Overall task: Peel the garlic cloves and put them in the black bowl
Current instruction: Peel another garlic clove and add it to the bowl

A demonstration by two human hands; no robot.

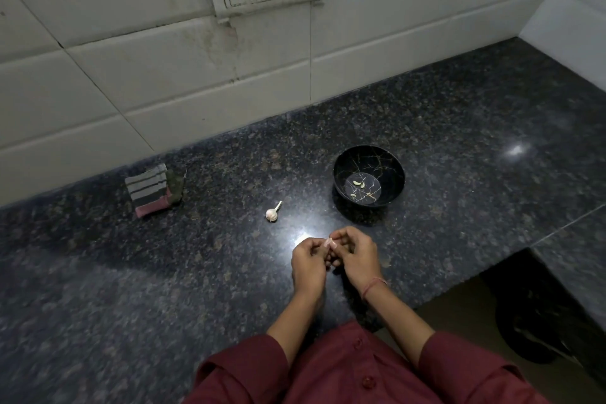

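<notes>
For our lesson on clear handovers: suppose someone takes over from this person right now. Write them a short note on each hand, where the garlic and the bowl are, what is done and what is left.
Left hand: pinches a garlic clove above the counter.
Right hand: pinches the same clove from the other side.
Black bowl: on the counter beyond the hands, holding a few peeled cloves.
Garlic bulb: lies left of the bowl, untouched.
Done: a few cloves in the bowl.
Left: the clove in hand appears unpeeled; peel it, drop it in, then work through the bulb.
</notes>
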